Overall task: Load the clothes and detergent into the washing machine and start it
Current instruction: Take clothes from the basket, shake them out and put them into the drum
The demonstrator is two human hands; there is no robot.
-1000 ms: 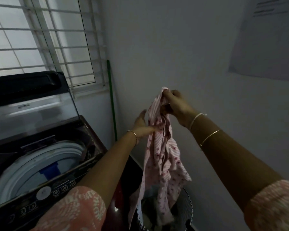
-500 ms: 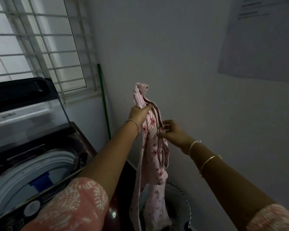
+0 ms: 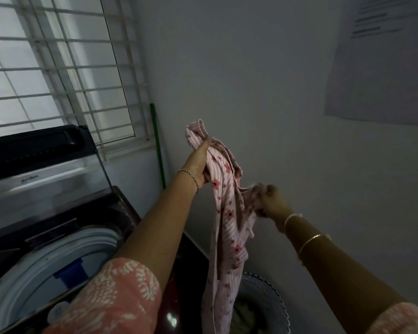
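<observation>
The left hand (image 3: pixel 199 162) holds a pink striped cotton garment with red flowers (image 3: pixel 223 213) up by its top edge, its grip closed round the cloth. The right hand (image 3: pixel 273 203), lower and to the right, pinches a bunched fold of the same garment. The cloth hangs down over a dark round laundry basket with a scalloped rim (image 3: pixel 270 300) by the wall. To the left stands the dark top-loading washing machine (image 3: pixel 46 237), lid raised, white drum ring showing
</observation>
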